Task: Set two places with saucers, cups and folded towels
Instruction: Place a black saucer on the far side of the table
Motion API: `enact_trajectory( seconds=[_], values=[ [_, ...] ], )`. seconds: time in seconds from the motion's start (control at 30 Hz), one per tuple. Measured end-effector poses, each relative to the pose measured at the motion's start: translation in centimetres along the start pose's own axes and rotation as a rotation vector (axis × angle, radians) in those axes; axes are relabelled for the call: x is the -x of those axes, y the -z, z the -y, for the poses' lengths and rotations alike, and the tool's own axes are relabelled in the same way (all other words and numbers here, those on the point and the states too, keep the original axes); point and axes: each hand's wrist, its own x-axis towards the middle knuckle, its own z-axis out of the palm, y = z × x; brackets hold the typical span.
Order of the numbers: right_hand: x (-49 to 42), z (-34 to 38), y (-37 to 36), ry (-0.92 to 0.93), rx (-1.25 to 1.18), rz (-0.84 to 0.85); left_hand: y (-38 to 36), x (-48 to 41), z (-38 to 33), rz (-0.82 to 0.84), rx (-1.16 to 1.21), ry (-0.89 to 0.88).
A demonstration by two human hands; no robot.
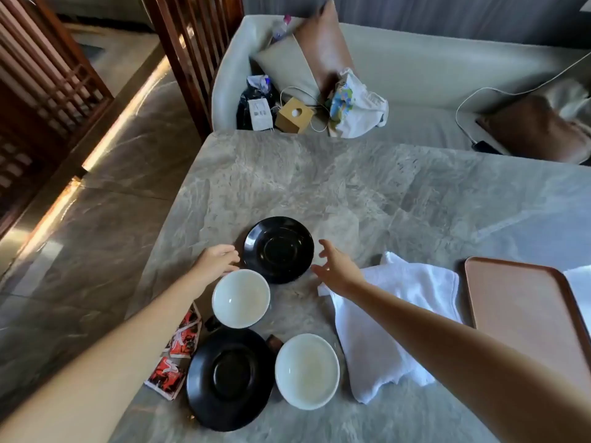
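Two black saucers lie on the marble table: the far saucer (279, 250) in the middle, the near saucer (229, 378) by the front edge. A white cup (240, 298) stands between them, and a second white cup (307, 371) stands right of the near saucer. A loosely spread white towel (388, 318) lies to the right. My left hand (215, 260) hovers just left of the far saucer, fingers relaxed, holding nothing. My right hand (334, 266) is spread open just right of that saucer, above the towel's corner.
A brown tray (524, 314) sits at the right with more white cloth (580, 282) beyond it. Red-and-black packets (179, 353) lie at the table's left edge. A sofa (415, 75) with cushions, bags and a tissue box (293, 115) runs behind the table.
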Motion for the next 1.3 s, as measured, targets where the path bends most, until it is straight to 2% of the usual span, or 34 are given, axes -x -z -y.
enact_trajectory(
  seconds=[0.23,0.53,0.7,1.0,1.3],
  values=[
    [-1.6,0.5,-1.9,-0.112,-0.298,-0.067,-1.3,-1.9,-0.5,-0.001,0.020,0.057],
    [-3.4,0.4,-2.2,-0.194,-0.459,-0.101,-2.1,-3.4,-1.0,-0.084,0.028,0.050],
    [-4.1,-0.1,0.1,-0.178,-0.575,-0.119,-3.2,-4.2,-3.1,-0.088,0.046,0.011],
    [-5.4,-3.9,6.2,-0.191,-0.527,-0.232,-9.0,-5.7,-8.2,-0.031,0.036,-0.051],
    [-5.1,-9.9,9.6,-0.318,-0.558,-0.345,-16.3,-6.1,-11.3,0.021,0.042,-0.029]
  ],
)
